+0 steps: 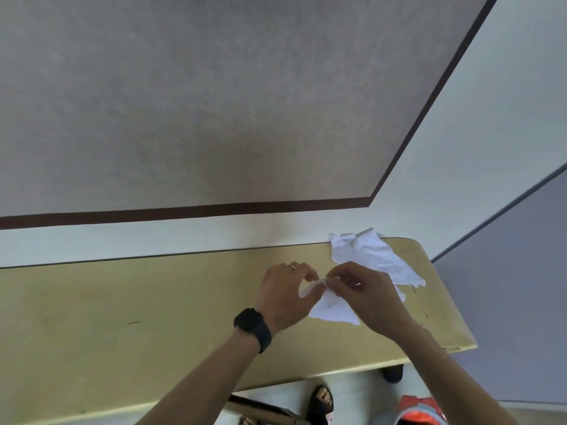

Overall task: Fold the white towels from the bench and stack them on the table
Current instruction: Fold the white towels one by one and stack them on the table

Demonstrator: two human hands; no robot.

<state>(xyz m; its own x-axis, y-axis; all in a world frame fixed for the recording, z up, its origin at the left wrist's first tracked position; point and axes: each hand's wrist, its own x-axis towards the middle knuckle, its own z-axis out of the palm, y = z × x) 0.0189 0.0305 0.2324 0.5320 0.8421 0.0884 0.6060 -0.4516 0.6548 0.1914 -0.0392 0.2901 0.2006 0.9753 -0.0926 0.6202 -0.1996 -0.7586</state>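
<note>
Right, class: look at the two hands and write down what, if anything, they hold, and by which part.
Both the left hand and right hand pinch a white towel by its upper edge.

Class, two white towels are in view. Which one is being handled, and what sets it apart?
The nearer towel, pinched by the left hand and right hand; the other towel lies crumpled behind, by the wall.

the loose towel (372, 256) lies on the surface's (122, 302) right end, against the wall (184, 240), just behind the held towel (333, 308).
</note>
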